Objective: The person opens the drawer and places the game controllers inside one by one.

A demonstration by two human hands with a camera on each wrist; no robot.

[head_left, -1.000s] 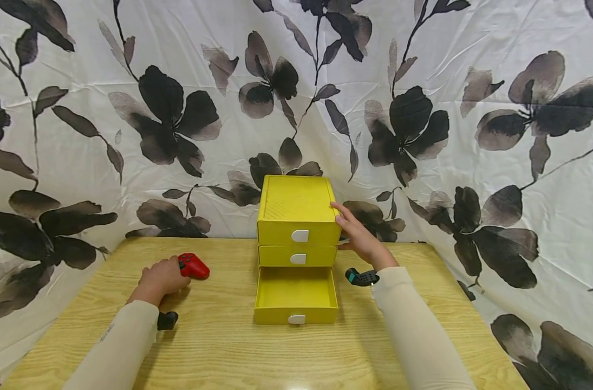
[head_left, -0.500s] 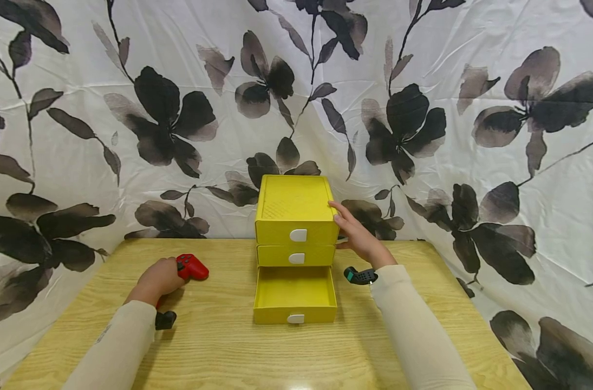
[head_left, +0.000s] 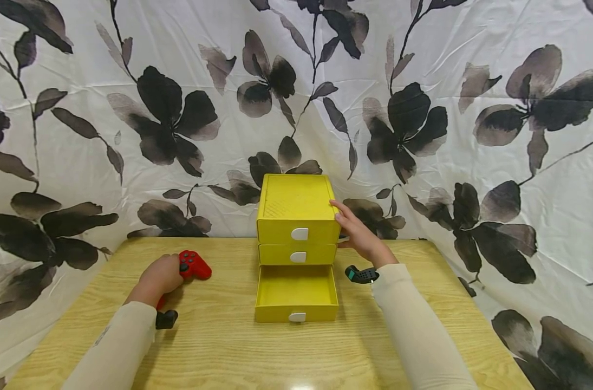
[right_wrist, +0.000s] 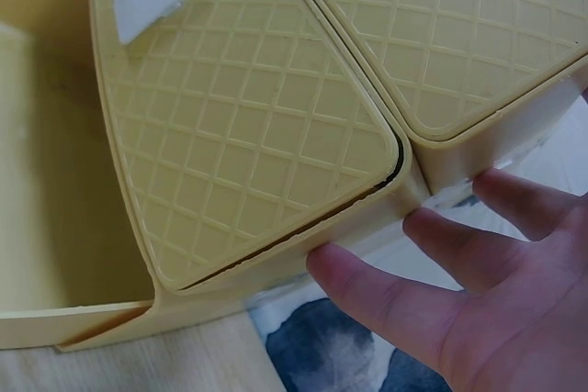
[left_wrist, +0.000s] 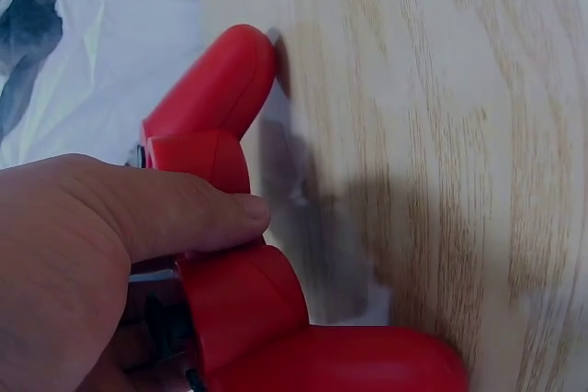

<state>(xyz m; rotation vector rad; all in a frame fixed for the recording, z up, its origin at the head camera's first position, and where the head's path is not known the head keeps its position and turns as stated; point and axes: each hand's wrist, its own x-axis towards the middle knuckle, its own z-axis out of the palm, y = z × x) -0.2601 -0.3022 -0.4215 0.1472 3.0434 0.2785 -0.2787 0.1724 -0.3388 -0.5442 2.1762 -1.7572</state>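
Red controller | left hand fingers grasping it, wrist view shows thumb | right hand fingers straight against yellow drawer unit

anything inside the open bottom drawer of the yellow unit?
The bottom drawer is pulled out and its visible floor is bare yellow plastic. The back part, under the middle drawer, is covered. The upper two drawers are closed, contents unseen. The right hand rests against the unit's side.
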